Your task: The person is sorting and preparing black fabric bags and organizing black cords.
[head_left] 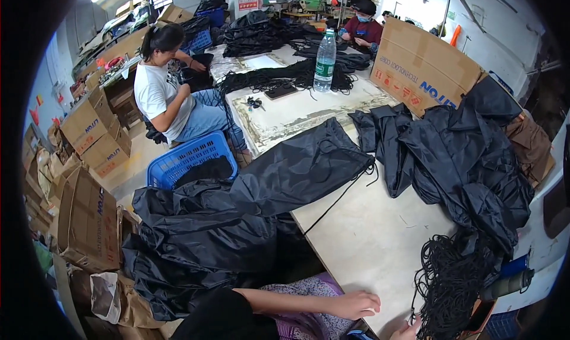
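My left hand (355, 305) rests at the near edge of the pale table (362, 239), fingers curled together. A small whitish spot shows at its fingertips; what it is I cannot make out. Lower and to the right, my right hand (406, 329) is partly cut off by the picture's lower edge. Its fingertips are pinched at a thin strand from the heap of black cords (448, 280) beside it. A black drawstring bag (303, 168) lies across the table's left edge, its cord trailing over the tabletop. More black fabric (208, 245) hangs down to the left.
Black bags (457, 150) are piled on the right, before a cardboard box (421, 67). A water bottle (325, 61) stands on the farther table. A blue basket (193, 159) sits on the floor near a seated person (163, 85). Another person (362, 28) works at the back.
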A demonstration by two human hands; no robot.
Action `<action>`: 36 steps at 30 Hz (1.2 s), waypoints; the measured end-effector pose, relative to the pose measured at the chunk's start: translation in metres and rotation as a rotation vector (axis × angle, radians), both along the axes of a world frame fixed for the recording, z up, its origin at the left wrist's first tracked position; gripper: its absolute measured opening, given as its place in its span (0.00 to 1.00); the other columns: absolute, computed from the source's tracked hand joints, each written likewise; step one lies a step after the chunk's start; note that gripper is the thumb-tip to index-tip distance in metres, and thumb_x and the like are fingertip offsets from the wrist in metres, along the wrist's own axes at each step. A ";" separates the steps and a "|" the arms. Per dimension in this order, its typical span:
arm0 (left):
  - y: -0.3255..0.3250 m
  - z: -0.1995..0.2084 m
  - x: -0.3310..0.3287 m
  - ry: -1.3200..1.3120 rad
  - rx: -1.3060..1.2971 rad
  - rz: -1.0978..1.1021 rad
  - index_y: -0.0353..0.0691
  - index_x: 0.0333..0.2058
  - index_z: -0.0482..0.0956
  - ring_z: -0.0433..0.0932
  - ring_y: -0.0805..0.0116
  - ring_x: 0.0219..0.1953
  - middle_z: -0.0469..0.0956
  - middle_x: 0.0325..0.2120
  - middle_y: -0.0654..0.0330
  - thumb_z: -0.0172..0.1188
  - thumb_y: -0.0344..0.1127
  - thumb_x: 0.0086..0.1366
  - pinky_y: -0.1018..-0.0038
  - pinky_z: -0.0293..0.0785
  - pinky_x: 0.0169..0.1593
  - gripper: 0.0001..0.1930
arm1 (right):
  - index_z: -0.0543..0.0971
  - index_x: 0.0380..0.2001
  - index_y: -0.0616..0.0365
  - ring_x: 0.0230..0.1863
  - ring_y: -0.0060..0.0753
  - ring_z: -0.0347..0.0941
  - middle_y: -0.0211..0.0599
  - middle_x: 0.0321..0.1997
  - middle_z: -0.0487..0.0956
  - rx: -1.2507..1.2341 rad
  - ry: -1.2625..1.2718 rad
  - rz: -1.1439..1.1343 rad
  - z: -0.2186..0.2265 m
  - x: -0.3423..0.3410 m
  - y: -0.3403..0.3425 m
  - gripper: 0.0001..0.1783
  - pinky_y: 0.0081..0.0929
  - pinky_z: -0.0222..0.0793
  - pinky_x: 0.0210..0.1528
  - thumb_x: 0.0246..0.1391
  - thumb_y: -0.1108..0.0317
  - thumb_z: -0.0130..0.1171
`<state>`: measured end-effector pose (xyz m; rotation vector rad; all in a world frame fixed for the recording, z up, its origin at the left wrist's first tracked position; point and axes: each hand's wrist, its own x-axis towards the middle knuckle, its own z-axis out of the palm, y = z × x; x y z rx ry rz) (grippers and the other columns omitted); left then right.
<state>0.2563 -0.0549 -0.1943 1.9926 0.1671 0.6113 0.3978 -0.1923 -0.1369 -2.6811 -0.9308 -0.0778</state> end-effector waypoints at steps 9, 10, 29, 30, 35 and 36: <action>-0.001 0.014 0.001 0.094 -0.169 -0.082 0.35 0.40 0.72 0.69 0.56 0.46 0.71 0.42 0.53 0.52 0.32 0.59 0.65 0.64 0.49 0.11 | 0.72 0.40 0.60 0.38 0.50 0.71 0.53 0.39 0.74 -0.202 0.234 0.063 0.029 0.002 0.009 0.16 0.40 0.66 0.39 0.51 0.62 0.49; -0.003 0.018 0.003 0.080 -0.218 -0.047 0.34 0.41 0.72 0.70 0.56 0.46 0.70 0.43 0.53 0.51 0.32 0.59 0.65 0.64 0.49 0.12 | 0.72 0.40 0.60 0.38 0.50 0.71 0.52 0.38 0.74 -0.064 0.247 0.131 0.040 -0.008 0.006 0.15 0.39 0.66 0.40 0.52 0.62 0.49; 0.016 0.055 -0.006 0.158 -0.457 -0.402 0.32 0.35 0.75 0.73 0.67 0.27 0.76 0.24 0.55 0.52 0.34 0.62 0.74 0.68 0.32 0.10 | 0.71 0.38 0.65 0.31 0.31 0.68 0.43 0.33 0.73 0.348 0.599 0.200 0.038 -0.025 -0.019 0.15 0.23 0.65 0.34 0.59 0.63 0.45; 0.021 0.052 -0.011 0.195 -0.391 -0.451 0.32 0.36 0.74 0.74 0.66 0.28 0.76 0.25 0.54 0.51 0.35 0.62 0.73 0.68 0.32 0.11 | 0.71 0.37 0.65 0.30 0.30 0.68 0.42 0.32 0.72 0.415 0.527 0.180 0.029 -0.020 -0.023 0.14 0.22 0.65 0.34 0.60 0.63 0.45; 0.052 0.068 -0.054 0.104 -0.371 -0.303 0.32 0.33 0.75 0.72 0.71 0.26 0.76 0.24 0.55 0.52 0.33 0.62 0.76 0.67 0.31 0.09 | 0.71 0.35 0.65 0.29 0.30 0.67 0.40 0.30 0.72 0.479 0.296 0.072 0.027 0.007 -0.043 0.13 0.23 0.65 0.32 0.60 0.64 0.45; 0.059 0.076 -0.065 0.115 -0.433 -0.246 0.32 0.32 0.76 0.71 0.72 0.25 0.76 0.23 0.56 0.53 0.33 0.61 0.77 0.66 0.31 0.09 | 0.71 0.35 0.65 0.29 0.30 0.67 0.40 0.30 0.72 0.478 0.297 0.072 0.031 0.009 -0.043 0.13 0.23 0.65 0.32 0.60 0.64 0.45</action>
